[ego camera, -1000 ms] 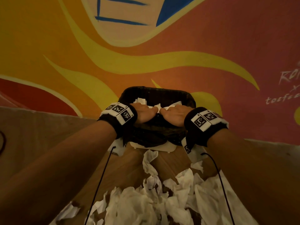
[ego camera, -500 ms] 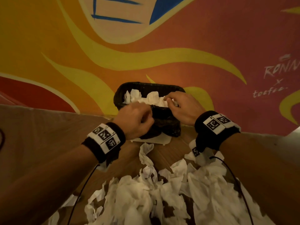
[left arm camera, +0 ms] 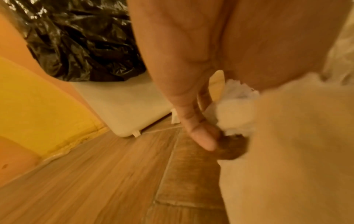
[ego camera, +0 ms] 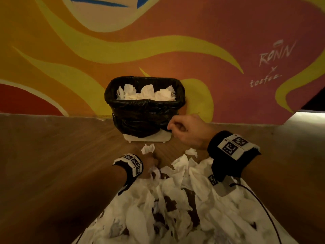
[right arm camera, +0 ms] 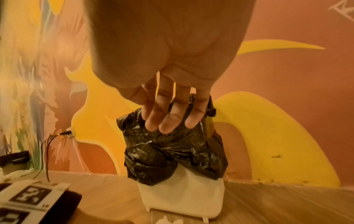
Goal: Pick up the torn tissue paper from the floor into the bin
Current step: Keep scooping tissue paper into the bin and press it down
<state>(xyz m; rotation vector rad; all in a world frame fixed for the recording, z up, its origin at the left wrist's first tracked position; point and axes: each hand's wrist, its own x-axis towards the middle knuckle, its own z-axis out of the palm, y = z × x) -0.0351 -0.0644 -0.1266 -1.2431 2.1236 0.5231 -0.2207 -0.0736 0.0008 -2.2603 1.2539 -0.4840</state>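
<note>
A white bin (ego camera: pixel 148 138) with a black liner (ego camera: pixel 144 111) stands against the wall, heaped with white tissue (ego camera: pixel 146 95). Torn tissue paper (ego camera: pixel 175 199) lies in a big pile on the wooden floor in front of it. My left hand (ego camera: pixel 153 163) is down at the pile's far edge. In the left wrist view its thumb (left arm camera: pixel 201 136) and forefinger meet on a white piece (left arm camera: pixel 235 112). My right hand (ego camera: pixel 173 127) hovers by the bin's lower right side, fingers (right arm camera: pixel 168 121) loosely curled and holding nothing, in front of the liner (right arm camera: pixel 172 151).
The painted orange and yellow wall (ego camera: pixel 228 85) rises right behind the bin. A small loose scrap (ego camera: pixel 147 148) lies just before the bin's base. Thin wires (right arm camera: pixel 47 144) hang from a wall fitting to the left. Bare wooden floor (ego camera: pixel 52 155) spreads to the left.
Both hands have come away from the bin's top, leaving tissue inside. The left hand dropped to the floor pile; the right hand sank to the bin's lower right side.
</note>
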